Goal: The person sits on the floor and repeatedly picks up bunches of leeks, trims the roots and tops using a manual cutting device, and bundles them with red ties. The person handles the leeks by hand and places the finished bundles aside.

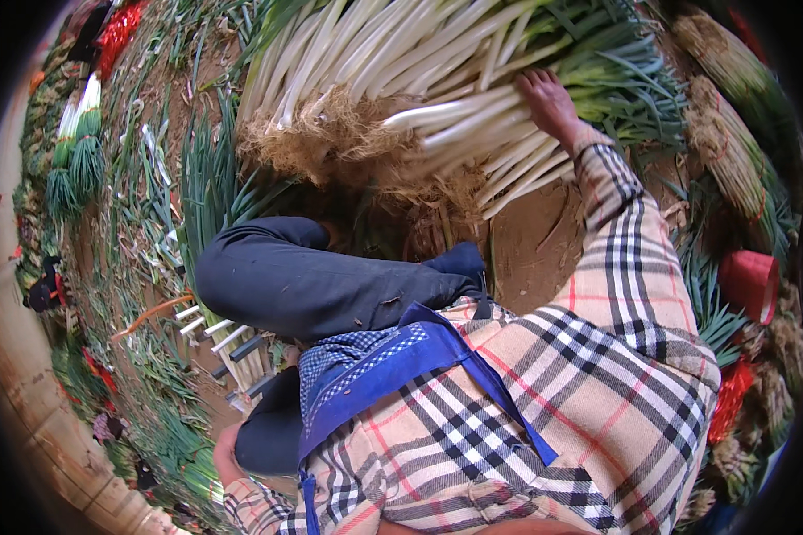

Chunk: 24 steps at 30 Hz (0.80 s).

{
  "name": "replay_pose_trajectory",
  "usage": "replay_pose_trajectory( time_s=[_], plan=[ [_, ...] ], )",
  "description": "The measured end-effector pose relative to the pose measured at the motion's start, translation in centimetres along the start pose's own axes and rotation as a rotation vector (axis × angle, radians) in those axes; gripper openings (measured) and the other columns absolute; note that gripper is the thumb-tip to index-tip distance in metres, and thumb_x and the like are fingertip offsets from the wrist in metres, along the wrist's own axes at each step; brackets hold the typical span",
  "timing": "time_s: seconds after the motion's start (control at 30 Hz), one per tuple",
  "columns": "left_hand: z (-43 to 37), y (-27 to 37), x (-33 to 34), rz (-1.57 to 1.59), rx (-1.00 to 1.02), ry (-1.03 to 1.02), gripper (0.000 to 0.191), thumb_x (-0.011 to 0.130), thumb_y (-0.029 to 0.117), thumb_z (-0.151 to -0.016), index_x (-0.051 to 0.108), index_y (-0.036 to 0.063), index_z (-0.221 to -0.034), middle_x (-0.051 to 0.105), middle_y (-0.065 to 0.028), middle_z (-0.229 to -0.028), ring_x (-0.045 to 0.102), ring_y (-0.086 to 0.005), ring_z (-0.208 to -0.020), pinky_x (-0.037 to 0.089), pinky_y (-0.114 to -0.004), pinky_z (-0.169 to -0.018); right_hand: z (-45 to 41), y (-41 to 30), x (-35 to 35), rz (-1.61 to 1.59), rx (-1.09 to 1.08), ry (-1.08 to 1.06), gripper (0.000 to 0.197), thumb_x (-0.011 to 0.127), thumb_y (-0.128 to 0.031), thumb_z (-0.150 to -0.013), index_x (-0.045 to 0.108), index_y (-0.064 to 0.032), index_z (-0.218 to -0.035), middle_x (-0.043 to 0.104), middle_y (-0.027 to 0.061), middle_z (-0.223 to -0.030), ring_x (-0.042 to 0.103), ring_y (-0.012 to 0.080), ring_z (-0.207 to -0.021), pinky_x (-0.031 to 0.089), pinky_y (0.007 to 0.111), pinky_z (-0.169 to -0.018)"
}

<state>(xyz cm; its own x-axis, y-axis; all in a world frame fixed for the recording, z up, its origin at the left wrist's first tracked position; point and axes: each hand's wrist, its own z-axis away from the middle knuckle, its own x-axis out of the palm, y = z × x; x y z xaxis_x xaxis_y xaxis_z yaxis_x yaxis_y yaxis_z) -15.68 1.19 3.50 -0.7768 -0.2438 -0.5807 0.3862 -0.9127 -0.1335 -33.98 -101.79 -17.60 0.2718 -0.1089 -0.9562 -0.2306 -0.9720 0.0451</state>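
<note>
A large heap of long green onions (pixel 388 53) with white stalks and brown roots (pixel 321 134) lies at the top of the view, before my knees. My right hand (pixel 547 103) rests on the stalks near where white turns to green; the fingertips press among them, and whether they grip any is unclear. At the lower left, my left hand (pixel 227 455) hangs beside my bent knee, mostly hidden by the leg and sleeve, its fingers not visible. Just above it are white and grey bars (pixel 241 348) with pale stalks, and green leaves (pixel 207 167) stand beyond my other knee.
Loose leaves and scraps (pixel 140 267) litter the earth floor at left. Tied onion bundles (pixel 77 144) stand at the upper left; more bundles (pixel 726 147) lie at right, near a red container (pixel 749 286) and shiny red strips (pixel 731 398). A pale wall edge (pixel 13 334) curves along the far left.
</note>
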Motion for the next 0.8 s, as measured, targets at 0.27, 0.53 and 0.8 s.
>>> replay_pose_trajectory(
  time_s=[0.27,0.53,0.8],
  plan=[
    [-3.1,-1.8,1.8,-0.025,0.027,-0.013,0.047,0.061,0.041,-0.099,0.073,-0.002,-0.115,0.076,-0.0139,-0.104,0.07,-0.0203,-0.1,0.053,-0.038,-0.086,-3.1,0.6,-1.6,-0.005,-0.068,-0.332,0.045,0.07,-0.001,-0.067,0.06,-0.0039,-0.111,0.065,0.0161,-0.115,0.06,0.0376,-0.112,0.048,0.046,-0.098],
    [-1.7,3.3,3.4,-0.079,0.121,-0.077,0.052,0.056,0.044,-0.099,0.071,-0.0047,-0.112,0.076,-0.0164,-0.109,0.07,-0.0219,-0.099,0.051,-0.038,-0.093,-1.7,-0.4,-0.6,0.026,-0.097,-0.558,0.042,0.08,-0.007,-0.061,0.065,-0.0077,-0.1,0.068,0.0185,-0.101,0.064,0.0426,-0.101,0.053,0.05,-0.085],
    [-6.0,-3.0,2.3,-0.033,0.139,0.048,0.056,0.065,0.047,-0.095,0.071,-0.0082,-0.105,0.076,-0.0154,-0.095,0.069,-0.0184,-0.088,0.053,-0.041,-0.081,-3.1,-4.5,-6.0,0.016,-0.109,-0.386,0.02,0.071,-0.01,-0.074,0.064,-0.0095,-0.093,0.069,0.0124,-0.094,0.066,0.0364,-0.094,0.053,0.048,-0.081]
  ],
)
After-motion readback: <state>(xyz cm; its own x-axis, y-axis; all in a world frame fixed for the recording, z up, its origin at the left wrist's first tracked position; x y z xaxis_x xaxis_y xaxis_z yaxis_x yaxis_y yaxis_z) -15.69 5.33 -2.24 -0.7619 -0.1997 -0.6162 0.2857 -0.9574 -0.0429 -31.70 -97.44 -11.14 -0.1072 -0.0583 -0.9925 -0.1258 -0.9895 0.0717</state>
